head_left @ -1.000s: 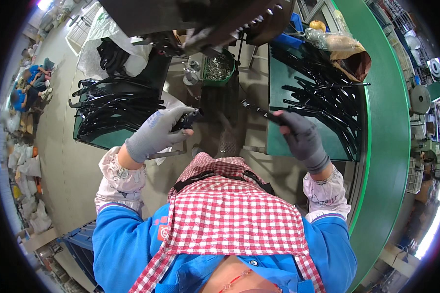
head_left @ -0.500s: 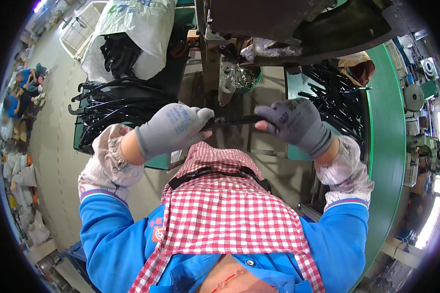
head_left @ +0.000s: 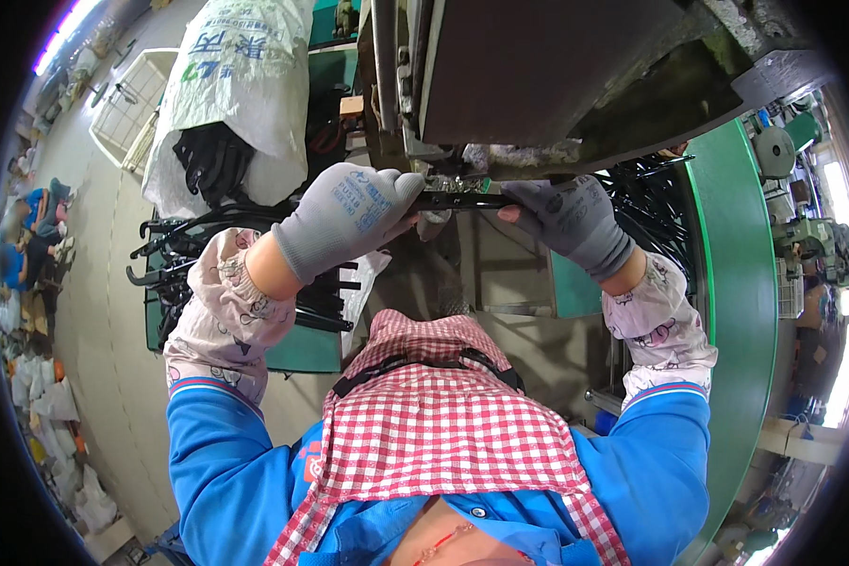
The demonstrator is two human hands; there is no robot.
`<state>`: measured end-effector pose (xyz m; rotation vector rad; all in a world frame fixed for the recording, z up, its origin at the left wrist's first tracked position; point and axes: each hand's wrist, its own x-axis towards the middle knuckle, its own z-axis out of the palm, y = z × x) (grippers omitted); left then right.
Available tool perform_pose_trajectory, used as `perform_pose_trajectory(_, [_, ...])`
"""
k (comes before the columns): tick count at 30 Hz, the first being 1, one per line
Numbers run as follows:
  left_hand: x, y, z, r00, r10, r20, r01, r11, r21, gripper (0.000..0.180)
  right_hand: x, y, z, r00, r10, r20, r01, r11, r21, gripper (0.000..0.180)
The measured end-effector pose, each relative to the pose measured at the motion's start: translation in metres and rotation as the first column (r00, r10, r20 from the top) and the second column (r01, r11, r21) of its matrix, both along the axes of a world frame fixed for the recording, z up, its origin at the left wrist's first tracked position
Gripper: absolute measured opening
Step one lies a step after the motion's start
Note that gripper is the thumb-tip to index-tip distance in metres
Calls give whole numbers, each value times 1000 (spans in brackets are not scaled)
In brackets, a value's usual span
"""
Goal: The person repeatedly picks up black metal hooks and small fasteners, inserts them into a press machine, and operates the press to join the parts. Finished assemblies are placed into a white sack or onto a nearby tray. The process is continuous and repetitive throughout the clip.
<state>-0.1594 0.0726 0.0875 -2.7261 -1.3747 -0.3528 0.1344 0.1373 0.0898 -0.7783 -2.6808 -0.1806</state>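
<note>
Both my hands, in grey gloves with bare thumb tips, hold a slim black bar (head_left: 464, 200) level between them. My left hand (head_left: 347, 217) is closed on the bar's left end, and my right hand (head_left: 575, 226) is closed on the right end. The bar's middle lies at the lower front of a large dark machine (head_left: 509, 85), close to its worn metal parts; whether it touches them I cannot tell. My fingers partly cover both ends of the bar.
Left of me, long black hooked pieces (head_left: 174, 250) lie heaped below a white woven sack (head_left: 245, 85) of black parts. More black rods (head_left: 646, 189) lie at the right, beside a green tabletop (head_left: 740, 283). A white basket (head_left: 132, 118) stands far left, with people (head_left: 42, 222) beyond.
Both hands have moved forward with the black bar, from in front of my apron to the machine's lower front. The view has shifted, and the machine fills more of the top.
</note>
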Motion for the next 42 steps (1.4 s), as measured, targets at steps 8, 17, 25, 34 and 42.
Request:
perform_pose_trajectory(8, [-2,35,-17,995,-96,2,96,995,-32,26,5,26,-19,990,-61,125,89,968,-235,50])
perform_pose_trajectory(17, [-12,74,-27,961,-260,-94,206,900,-385,40,-5,17,-37,968,-133,211,207,901,-381,47])
perform_pose_trajectory(25, [13,57,-10,940,-8,-341,-82,965,-248,32,-4,5,-9,972,-82,219,205,-150,-967,42])
perform_pose_trajectory(34, [145,-66,-91,42,780,624,777,367,-511,27,-61,122,-239,947,-316,47,311,877,-365,42])
perform_pose_trajectory(42, [161,-73,-91,49,836,546,890,212,-404,26,-77,113,-224,688,-592,420,723,610,-325,43])
